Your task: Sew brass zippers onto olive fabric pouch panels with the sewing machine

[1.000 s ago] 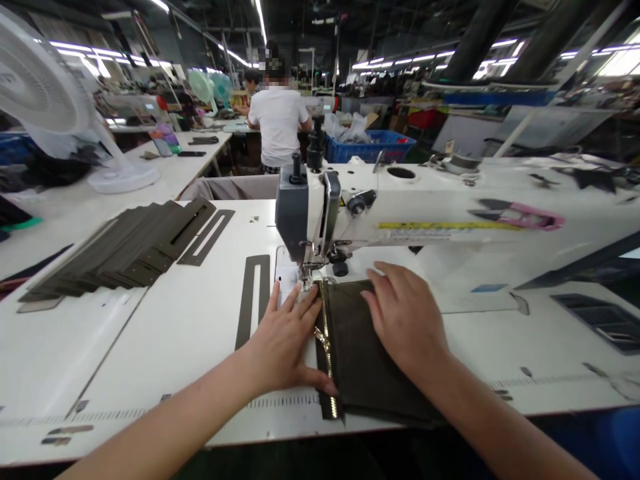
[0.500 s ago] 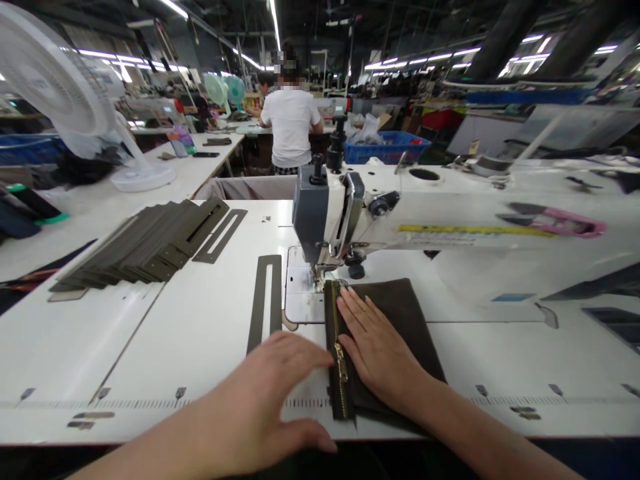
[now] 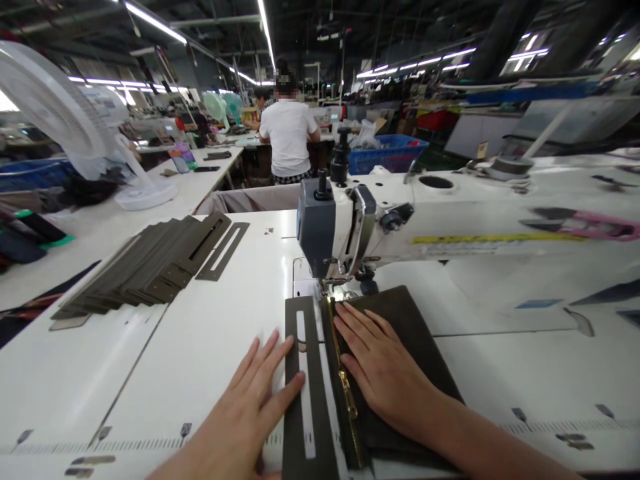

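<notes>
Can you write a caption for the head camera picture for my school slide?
At a sewing machine, the left hand touches a slotted strip while the right hand presses flat on dark zippered fabric.

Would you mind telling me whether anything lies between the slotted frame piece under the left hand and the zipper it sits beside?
Nothing visible does. The slotted frame piece lies flat under the left hand, right alongside the zipper that the right hand presses down.
</notes>
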`<state>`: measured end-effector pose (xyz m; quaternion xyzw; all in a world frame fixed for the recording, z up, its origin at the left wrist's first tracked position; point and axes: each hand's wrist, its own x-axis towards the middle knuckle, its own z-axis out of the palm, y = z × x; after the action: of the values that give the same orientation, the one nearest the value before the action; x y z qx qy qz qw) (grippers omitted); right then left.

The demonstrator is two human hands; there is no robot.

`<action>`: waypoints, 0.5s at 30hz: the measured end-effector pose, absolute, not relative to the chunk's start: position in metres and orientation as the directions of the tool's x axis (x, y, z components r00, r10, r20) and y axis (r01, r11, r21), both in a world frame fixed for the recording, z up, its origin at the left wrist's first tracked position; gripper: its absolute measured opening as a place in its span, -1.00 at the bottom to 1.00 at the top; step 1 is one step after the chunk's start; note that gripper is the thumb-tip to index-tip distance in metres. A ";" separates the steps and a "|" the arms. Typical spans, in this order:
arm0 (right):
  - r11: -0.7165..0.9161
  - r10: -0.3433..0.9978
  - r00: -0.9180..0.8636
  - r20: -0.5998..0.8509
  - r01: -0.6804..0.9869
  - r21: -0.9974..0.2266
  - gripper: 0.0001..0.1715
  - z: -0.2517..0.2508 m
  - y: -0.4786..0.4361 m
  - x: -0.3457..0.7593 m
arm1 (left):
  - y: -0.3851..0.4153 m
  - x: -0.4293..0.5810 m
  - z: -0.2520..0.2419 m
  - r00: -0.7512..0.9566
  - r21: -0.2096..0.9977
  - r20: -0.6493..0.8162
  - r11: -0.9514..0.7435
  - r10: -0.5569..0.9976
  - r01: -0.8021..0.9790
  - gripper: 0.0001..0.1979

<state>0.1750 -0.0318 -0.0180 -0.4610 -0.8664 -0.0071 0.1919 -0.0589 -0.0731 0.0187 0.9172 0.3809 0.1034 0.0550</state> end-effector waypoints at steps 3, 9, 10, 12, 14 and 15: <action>0.583 0.790 -0.520 0.325 0.800 -0.139 -0.49 -0.019 -0.033 0.174 | -0.042 -0.057 0.013 0.678 0.231 0.201 -0.707 0.707 0.669 -0.55; 0.568 0.805 -0.503 0.315 0.806 -0.165 -0.49 -0.017 -0.035 0.175 | -0.006 -0.065 0.006 0.533 0.280 0.391 -0.648 0.751 0.708 -0.70; 0.562 0.810 -0.497 0.311 0.809 -0.171 -0.49 -0.016 -0.036 0.174 | -0.008 -0.066 0.007 0.520 0.272 0.449 -0.666 0.727 0.695 -0.70; 0.553 0.817 -0.488 0.307 0.814 -0.179 -0.49 -0.016 -0.038 0.174 | -0.019 -0.060 0.009 0.554 0.220 0.536 -0.740 0.636 0.636 -0.68; 0.556 0.814 -0.489 0.313 0.812 -0.180 -0.49 -0.017 -0.039 0.173 | -0.030 -0.046 0.010 0.634 0.134 0.560 -0.814 0.533 0.566 -0.65; 0.561 0.810 -0.492 0.319 0.809 -0.177 -0.49 -0.017 -0.040 0.174 | -0.034 -0.037 0.010 0.672 0.088 0.546 -0.832 0.500 0.548 -0.65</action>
<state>0.1736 -0.0399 -0.0174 -0.4686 -0.8637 0.0020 0.1855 -0.0368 -0.0344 0.0096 0.9133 0.2867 0.2861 -0.0415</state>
